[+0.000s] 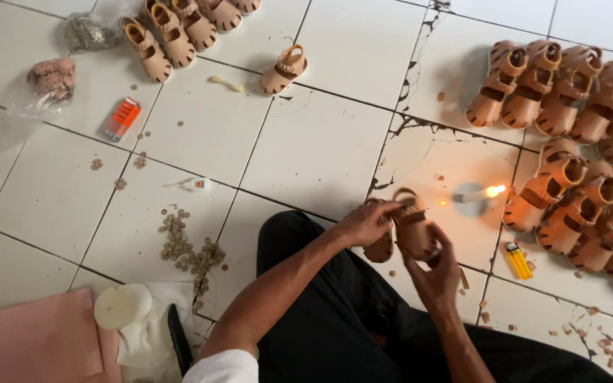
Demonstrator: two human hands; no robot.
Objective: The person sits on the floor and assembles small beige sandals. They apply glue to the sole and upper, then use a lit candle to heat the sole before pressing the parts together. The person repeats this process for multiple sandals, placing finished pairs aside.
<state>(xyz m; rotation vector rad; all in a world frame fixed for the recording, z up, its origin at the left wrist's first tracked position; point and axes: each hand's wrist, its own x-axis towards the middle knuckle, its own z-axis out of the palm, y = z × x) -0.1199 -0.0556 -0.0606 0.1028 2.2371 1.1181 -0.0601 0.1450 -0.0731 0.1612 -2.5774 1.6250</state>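
A: While both hands work over the lap, what do the fingers hold?

B: Left hand (363, 223): fingers curled together over the top of a small tan sandal (414, 228). Right hand (438, 273): fingers clamped on the same sandal from below, at its heel end. A second tan sandal (381, 248) sits just beneath the left fingers, partly hidden; whether those fingers grip it or only cover it cannot be told.

A: Where is the held sandal located?

B: Between the two sets of fingers, raised above the tiled floor (313, 142), over the black trouser leg (321, 312).

A: What lies beyond the fingers?

B: A lit candle (478, 193) stands on the floor just past the right fingers. A yellow lighter (517, 259) lies to their right. Finished sandals (576, 142) are grouped in rows farther right.

A: And on the left side?

B: A heap of small round studs (189, 248) lies well apart from the left fingers. A small glue tube (194, 185) and an orange box (122, 118) lie beyond it. One single sandal (284, 69) stands alone, far ahead of the fingers. A pink sheet (40, 337) lies at the near left.
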